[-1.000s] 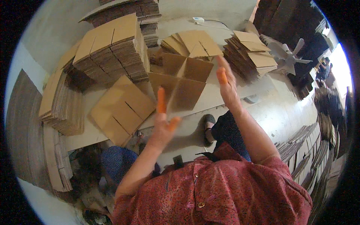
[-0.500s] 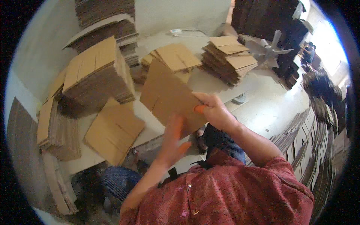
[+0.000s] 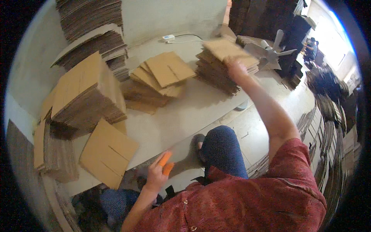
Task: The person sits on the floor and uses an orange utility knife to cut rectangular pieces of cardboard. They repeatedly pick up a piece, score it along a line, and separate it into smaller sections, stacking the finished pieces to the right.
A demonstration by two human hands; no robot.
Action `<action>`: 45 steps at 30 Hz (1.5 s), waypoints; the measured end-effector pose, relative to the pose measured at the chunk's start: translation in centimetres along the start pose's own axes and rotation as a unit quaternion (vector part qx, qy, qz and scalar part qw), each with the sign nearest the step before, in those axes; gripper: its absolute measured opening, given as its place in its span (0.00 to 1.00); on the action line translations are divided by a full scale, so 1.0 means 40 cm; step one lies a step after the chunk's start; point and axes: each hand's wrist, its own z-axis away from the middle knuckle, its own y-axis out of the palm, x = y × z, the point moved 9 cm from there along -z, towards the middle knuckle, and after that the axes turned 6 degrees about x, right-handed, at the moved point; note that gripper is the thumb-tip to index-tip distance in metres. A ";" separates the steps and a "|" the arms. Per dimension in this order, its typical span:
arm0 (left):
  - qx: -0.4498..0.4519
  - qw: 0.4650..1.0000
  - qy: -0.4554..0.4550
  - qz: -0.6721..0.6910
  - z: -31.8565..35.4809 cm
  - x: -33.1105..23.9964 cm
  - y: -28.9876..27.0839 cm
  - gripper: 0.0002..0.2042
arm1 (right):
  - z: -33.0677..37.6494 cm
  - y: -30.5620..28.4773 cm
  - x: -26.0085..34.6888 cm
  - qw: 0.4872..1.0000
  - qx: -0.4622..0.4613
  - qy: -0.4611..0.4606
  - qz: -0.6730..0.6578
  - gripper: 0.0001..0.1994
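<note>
My right hand reaches far out to the upper right and grips the near edge of a flat folded cardboard piece, which lies blurred on top of a stack of like pieces. My left hand hangs low at the front edge of the grey table. It holds nothing, and orange covers sit on two of its fingers. My knee in blue cloth is just right of that hand.
A thick cardboard stack stands at the left, with a single flat sheet in front of it. A fanned pile lies mid-table. Tall stacks line the back wall. A grey fan and more stacks are at the right.
Both hands held an opened carton, then pressed it flat. Now my right hand has carried the flat piece out to the right-hand stack and my left hand has let go and dropped to the table edge.
</note>
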 end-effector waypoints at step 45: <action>-0.041 0.996 -0.069 -0.039 0.073 0.050 -0.069 0.14 | -0.040 0.019 0.233 0.608 -0.085 0.040 -0.788 0.07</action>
